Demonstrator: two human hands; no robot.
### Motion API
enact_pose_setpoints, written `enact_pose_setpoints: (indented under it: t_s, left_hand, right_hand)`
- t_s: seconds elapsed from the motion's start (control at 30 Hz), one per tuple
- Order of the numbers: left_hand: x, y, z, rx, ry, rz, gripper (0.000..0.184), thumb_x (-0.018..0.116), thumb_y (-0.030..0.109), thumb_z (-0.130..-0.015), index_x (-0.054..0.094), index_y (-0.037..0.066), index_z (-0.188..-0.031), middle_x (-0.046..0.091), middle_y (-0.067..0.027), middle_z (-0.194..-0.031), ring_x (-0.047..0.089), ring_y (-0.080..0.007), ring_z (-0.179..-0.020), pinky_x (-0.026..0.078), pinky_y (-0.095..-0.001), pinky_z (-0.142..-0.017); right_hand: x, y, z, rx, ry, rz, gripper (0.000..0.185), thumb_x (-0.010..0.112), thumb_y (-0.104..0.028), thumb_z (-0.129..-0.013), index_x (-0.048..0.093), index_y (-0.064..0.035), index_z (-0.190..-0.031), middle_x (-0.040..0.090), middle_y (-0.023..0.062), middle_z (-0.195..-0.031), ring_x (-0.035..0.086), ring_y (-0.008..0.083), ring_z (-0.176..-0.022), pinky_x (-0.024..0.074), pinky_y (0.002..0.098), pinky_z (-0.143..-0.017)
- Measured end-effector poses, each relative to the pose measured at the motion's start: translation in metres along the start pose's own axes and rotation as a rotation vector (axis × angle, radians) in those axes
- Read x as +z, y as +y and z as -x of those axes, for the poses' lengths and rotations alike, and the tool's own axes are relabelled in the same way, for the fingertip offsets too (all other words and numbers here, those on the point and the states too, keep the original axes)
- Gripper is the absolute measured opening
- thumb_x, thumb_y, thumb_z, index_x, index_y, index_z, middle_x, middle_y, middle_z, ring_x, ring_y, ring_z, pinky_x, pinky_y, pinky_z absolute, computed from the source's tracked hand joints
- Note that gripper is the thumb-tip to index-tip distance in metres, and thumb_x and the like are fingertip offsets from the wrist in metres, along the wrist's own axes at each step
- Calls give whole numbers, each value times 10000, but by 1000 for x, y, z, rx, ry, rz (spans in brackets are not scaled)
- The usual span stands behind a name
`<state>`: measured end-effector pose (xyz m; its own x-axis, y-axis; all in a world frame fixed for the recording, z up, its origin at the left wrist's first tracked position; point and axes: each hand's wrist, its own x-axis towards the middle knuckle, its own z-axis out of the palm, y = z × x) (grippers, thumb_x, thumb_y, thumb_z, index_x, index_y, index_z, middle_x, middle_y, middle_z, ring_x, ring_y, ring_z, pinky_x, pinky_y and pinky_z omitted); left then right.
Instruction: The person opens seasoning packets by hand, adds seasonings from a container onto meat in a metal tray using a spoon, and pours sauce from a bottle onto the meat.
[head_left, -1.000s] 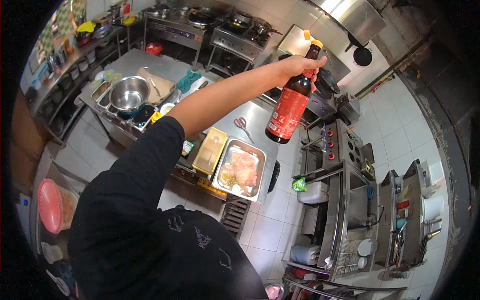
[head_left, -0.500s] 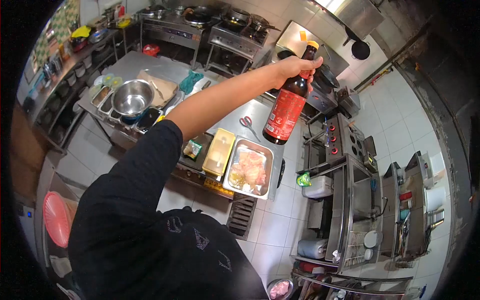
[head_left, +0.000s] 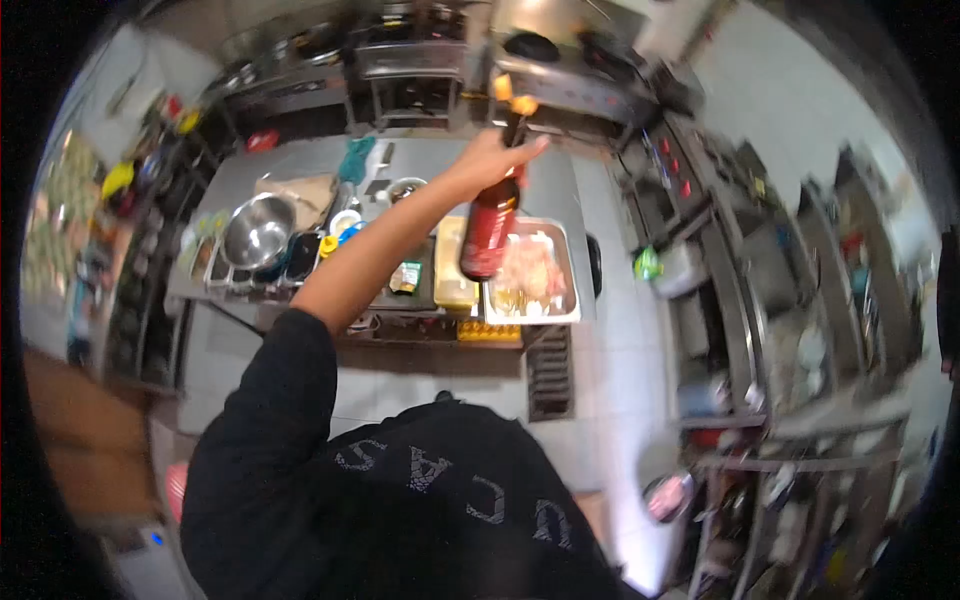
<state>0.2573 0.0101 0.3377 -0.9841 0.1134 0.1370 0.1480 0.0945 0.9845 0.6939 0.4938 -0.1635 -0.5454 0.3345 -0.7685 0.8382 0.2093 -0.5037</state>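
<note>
My left hand [head_left: 497,165] is closed around the neck of a dark bottle [head_left: 490,235] with a red label. The bottle's yellow cap [head_left: 523,105] is flipped open at the top, and its base is toward me. Behind and beside its lower part is a metal tray [head_left: 572,300] holding pale pink raw meat [head_left: 530,270]. A yellowish rectangular container [head_left: 452,265] is just left of the tray. My right hand does not show.
On the steel table [head_left: 570,185] are a metal bowl [head_left: 258,232], a teal cloth [head_left: 356,160], a green-and-white packet [head_left: 406,277] and small containers. Stoves [head_left: 410,60] stand beyond. Racks and a sink are at the right. A bowl of pink meat [head_left: 668,497] is at the lower right.
The view has turned and is blurred. The bottle, still held in my left hand, has shifted left and now overlaps the left edge of the tray. The scissors no longer show.
</note>
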Motion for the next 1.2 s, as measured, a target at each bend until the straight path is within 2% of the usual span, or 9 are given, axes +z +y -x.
enact_pose_setpoints:
  t_s: [0.2,0.33,0.43,0.53,0.63,0.77,0.9,1.1,1.2]
  left_hand:
    - [55,-138,83,0,-106,-942,520,665,504,-818,680,-14,-781,646,-245,-710,673,-400,-707,534,-468,-675]
    - [64,-201,96,-134,-217,-1116,454,647,444,-813,708,-6,-836,682,-254,-840,684,-405,-827,540,-484,-739]
    - [70,-231,109,-241,-259,-1206,404,637,386,-804,712,-2,-889,695,-240,-922,683,-394,-895,544,-468,-793]
    - [81,-238,114,-334,-328,-1277,385,642,315,-775,709,9,-1000,701,-225,-1007,683,-374,-949,543,-450,-837]
    - [84,-266,107,-283,-406,-1319,387,642,297,-766,707,10,-1018,697,-224,-1040,679,-365,-983,540,-441,-852]
    - [102,-249,110,-368,-483,-1430,409,631,276,-763,704,12,-1067,696,-215,-1070,677,-357,-1009,539,-424,-863]
    - [102,-261,96,-381,-532,-1388,423,654,300,-754,704,5,-1054,707,-206,-1039,684,-348,-992,538,-424,-841]
    - [88,-270,110,-194,-141,-1100,513,723,463,-778,694,-46,-838,690,-243,-825,693,-376,-815,530,-450,-729]
    - [93,-242,146,-9,143,-576,463,728,388,-856,632,-38,-704,617,-111,-597,601,-228,-554,468,-390,-584]
  right_hand:
    - [40,63,16,31,158,-121,414,612,-240,-927,571,-48,-1291,663,133,-814,608,188,-596,493,326,-500]
    - [55,99,57,24,178,-95,429,603,-293,-927,577,-94,-1307,679,120,-851,625,223,-609,509,352,-575]
    - [59,113,118,358,-19,-133,389,528,-264,-960,577,-149,-1328,647,66,-1256,638,241,-1073,531,413,-865]
    - [82,171,150,426,-56,-149,384,534,-257,-952,583,-151,-1318,642,61,-1264,631,246,-1087,516,415,-888]
    - [97,224,176,411,-120,69,376,542,-246,-941,592,-153,-1302,634,54,-1276,621,253,-1107,493,418,-921]
    - [103,271,199,138,-347,785,366,554,-231,-926,604,-157,-1280,623,45,-1293,609,263,-1134,462,422,-965]
    - [104,287,201,-35,-381,1063,357,565,-216,-911,616,-160,-1259,612,36,-1309,596,273,-1161,431,426,-1009]
    - [98,290,171,-5,-157,919,315,567,-262,-910,654,-140,-1186,640,52,-1256,580,266,-1191,407,400,-1045]
    - [78,253,157,119,-21,519,368,554,-310,-921,623,-129,-1234,604,74,-1301,562,286,-1210,403,404,-1059]
